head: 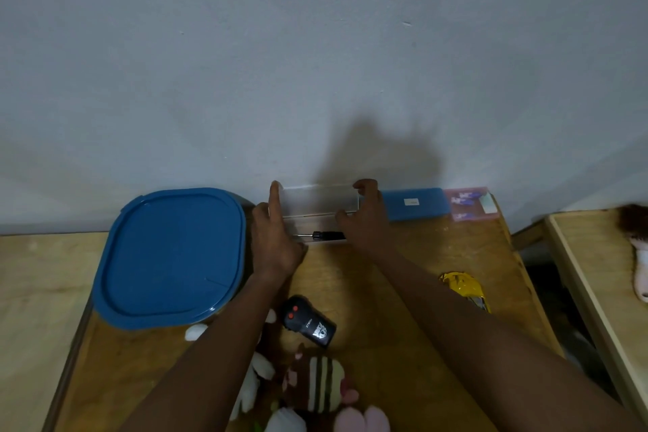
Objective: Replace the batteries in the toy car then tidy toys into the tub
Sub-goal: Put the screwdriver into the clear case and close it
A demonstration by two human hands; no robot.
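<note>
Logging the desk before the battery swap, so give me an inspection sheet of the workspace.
Surface: wooden table, against a wall.
Job's things: yellow toy car; lidded blue tub; pink pack, perhaps batteries; screwdriver in clear case.
Clutter: black remote; plush toys; blue case.
Hands: left hand and right hand at the clear case's ends.
Cables: nothing seen.
Surroundings: second wooden surface at right.

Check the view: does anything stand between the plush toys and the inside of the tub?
Yes. The blue rounded-square plastic lid sits on the tub, covering its opening; the striped soft plush toys nearest the camera cannot go in until it is lifted.
</note>
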